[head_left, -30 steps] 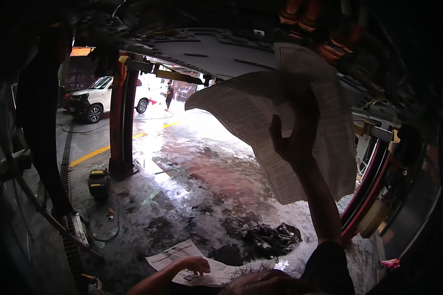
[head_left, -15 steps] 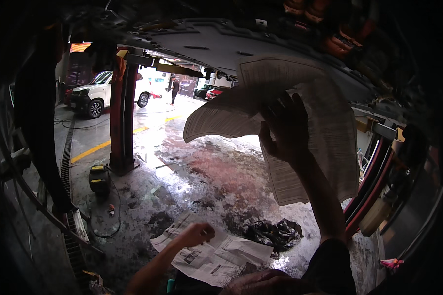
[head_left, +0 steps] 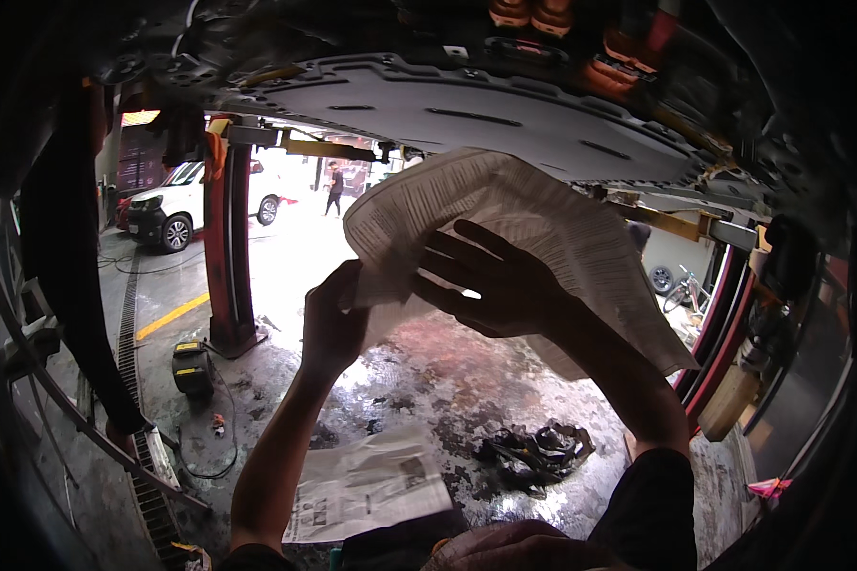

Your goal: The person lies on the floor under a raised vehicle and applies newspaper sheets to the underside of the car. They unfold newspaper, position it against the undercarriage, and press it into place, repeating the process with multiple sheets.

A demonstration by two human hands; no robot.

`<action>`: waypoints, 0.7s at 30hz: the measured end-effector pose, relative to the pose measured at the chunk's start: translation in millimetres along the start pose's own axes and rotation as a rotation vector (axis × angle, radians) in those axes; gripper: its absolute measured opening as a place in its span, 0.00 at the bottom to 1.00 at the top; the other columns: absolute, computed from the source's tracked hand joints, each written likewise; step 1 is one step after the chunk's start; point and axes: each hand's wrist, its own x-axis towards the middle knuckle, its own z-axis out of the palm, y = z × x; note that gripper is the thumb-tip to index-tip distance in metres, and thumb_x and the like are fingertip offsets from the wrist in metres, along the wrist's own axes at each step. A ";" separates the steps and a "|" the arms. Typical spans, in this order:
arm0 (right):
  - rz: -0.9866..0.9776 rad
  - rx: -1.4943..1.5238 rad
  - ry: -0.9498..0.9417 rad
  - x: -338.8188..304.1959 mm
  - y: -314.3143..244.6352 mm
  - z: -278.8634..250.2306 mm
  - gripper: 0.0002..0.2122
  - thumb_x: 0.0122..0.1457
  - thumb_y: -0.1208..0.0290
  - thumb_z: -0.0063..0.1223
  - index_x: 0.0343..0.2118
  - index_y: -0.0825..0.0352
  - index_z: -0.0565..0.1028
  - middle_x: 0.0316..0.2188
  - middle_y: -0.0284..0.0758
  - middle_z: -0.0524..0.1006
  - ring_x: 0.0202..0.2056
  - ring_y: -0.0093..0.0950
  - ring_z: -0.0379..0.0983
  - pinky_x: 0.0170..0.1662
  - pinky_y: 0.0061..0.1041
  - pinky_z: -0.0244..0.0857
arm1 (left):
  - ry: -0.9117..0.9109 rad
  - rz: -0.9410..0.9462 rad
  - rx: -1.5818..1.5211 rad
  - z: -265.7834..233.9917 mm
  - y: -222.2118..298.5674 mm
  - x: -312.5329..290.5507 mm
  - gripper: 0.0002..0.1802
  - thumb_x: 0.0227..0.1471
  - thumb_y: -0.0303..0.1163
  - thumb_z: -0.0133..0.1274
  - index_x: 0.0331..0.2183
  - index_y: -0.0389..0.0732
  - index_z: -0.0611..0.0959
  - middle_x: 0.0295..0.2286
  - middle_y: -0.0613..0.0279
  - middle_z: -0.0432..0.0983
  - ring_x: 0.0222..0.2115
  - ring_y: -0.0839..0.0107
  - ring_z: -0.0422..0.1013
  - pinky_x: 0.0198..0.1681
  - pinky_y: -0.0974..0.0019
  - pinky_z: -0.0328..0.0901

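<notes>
A large sheet of newspaper (head_left: 562,238) is held up under the raised car's flat grey underbody panel (head_left: 467,119). My right hand (head_left: 490,281) presses against its underside with fingers spread. My left hand (head_left: 333,319) is raised and grips the sheet's lower left edge. A second sheet of newspaper (head_left: 367,485) lies on the wet floor below, between my forearms.
A red lift post (head_left: 227,257) stands at left with a yellow and black tool box (head_left: 192,366) at its foot. A dark crumpled rag (head_left: 533,452) lies on the wet concrete. A white car (head_left: 176,205) and a distant person (head_left: 335,186) are outside. Red hoses (head_left: 719,324) run at right.
My left hand rose from the newspaper on the floor and took hold of the raised sheet's left edge. The raised sheet and my right hand shifted left and lower.
</notes>
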 end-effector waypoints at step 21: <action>0.853 -0.053 -1.092 -428.7 6.4 -140.8 0.15 0.67 0.63 0.48 0.47 0.68 0.79 0.42 0.48 0.81 0.44 0.49 0.77 0.45 0.40 0.71 | -1.038 -0.352 0.397 53.0 -54.6 -417.8 0.39 0.52 0.59 0.61 0.59 0.47 0.77 0.70 0.52 0.50 0.72 0.42 0.35 0.68 0.27 0.38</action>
